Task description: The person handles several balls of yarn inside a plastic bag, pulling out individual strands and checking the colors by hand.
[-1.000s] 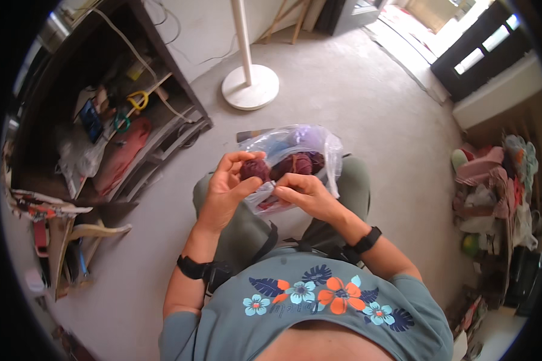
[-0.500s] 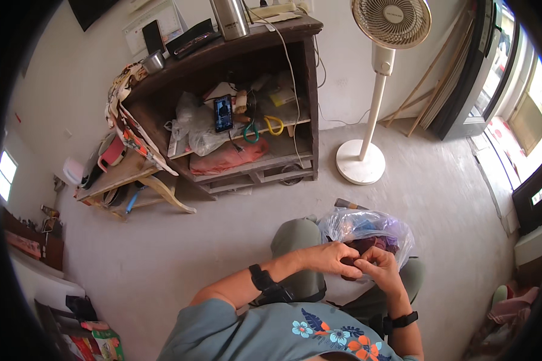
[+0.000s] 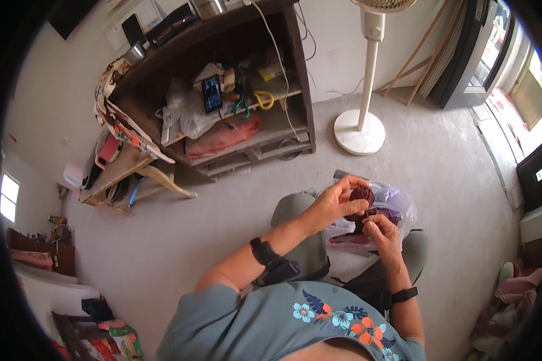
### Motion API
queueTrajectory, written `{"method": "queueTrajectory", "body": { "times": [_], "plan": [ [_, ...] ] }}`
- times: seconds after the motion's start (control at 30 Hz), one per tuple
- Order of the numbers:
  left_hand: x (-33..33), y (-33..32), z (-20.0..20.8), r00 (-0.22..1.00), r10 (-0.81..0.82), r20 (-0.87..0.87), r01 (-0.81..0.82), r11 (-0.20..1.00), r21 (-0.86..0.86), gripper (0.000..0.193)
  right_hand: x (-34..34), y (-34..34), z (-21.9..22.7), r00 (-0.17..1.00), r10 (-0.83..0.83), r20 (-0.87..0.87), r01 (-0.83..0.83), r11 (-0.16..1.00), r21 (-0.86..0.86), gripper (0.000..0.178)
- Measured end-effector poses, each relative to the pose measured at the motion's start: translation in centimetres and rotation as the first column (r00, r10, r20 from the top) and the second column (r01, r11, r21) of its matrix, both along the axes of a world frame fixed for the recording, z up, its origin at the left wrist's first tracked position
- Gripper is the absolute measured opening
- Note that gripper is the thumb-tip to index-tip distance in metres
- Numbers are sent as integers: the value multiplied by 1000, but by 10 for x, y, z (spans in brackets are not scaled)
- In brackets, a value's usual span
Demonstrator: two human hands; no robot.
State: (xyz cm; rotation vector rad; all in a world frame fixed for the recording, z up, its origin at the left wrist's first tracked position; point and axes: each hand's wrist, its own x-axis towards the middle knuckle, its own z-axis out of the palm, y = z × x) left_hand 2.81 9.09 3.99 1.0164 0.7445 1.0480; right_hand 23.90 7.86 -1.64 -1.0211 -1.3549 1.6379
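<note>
My left hand (image 3: 333,206) is wrapped round a small dark-red ball of yarn (image 3: 362,195), held up over my lap. Just below and to its right, my right hand (image 3: 384,236) is closed in a pinch, thumb against forefinger. Any strand between those fingertips is too fine to make out. Beneath both hands a clear plastic bag (image 3: 408,210) rests across my knees. More dark-red yarn (image 3: 388,214) shows in its mouth, partly covered by my fingers.
Ahead stands a dark wooden cabinet (image 3: 308,120) with a propped phone (image 3: 211,94) and scissors (image 3: 264,101) on its shelf. A white stand fan (image 3: 359,132) is to its right. At the left is a low wooden bench (image 3: 111,180); cloths (image 3: 520,290) are piled lower right.
My left hand has lifted the yarn ball up and away from my right hand, so the two hands are now apart. The head view has tilted downward.
</note>
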Motion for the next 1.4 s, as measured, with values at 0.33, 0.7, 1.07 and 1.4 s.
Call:
{"method": "queueTrajectory", "body": {
  "times": [0.33, 0.7, 1.07, 1.4],
  "plan": [
    [-7, -4, 0, 739, 151, -657, 218, 869, 445, 43, 19, -4, 37, 995, 93, -33, -95, 994, -53, 14],
    [-3, -23, 10, 914, -356, -195, 342, 934, -102, 42, 1, 1, 28, 998, -20, -56, 21, 1000, 23, 14],
    [-5, -10, -3, 986, 122, 111, -119, 992, -32, 37, -7, -18, 27, 976, 105, 191, -119, 990, 68, 19],
    [1, -17, -9, 771, -35, -636, 174, 972, 157, 39, 13, -10, 48, 953, 155, 259, -190, 975, 117, 20]
  ]
}}
